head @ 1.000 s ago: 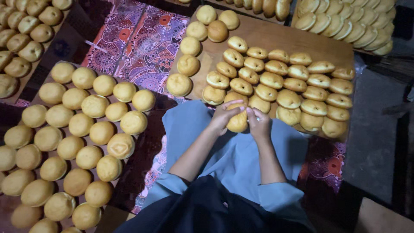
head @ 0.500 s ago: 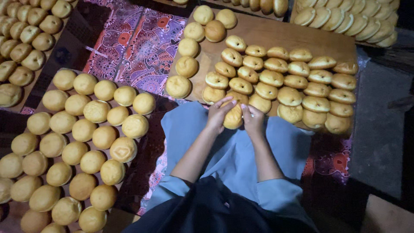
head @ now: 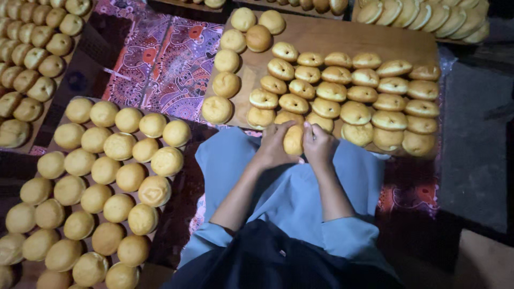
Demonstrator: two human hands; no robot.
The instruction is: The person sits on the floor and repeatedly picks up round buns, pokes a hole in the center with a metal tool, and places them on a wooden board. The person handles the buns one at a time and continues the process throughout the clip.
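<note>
Gripping one bun [head: 293,140] (held upright), left hand [head: 274,145] and right hand [head: 318,145] close around it.

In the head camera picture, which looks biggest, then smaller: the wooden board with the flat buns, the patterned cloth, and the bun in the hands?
1. Wooden board, largest.
2. Patterned cloth; partly hidden under boards, so its full size is unsure.
3. Bun between left hand and right hand, smallest.

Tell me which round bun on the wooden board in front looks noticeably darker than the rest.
The browner bun in the board's far left corner, second row from the top, right-hand one; its neighbours are pale yellow.
</note>
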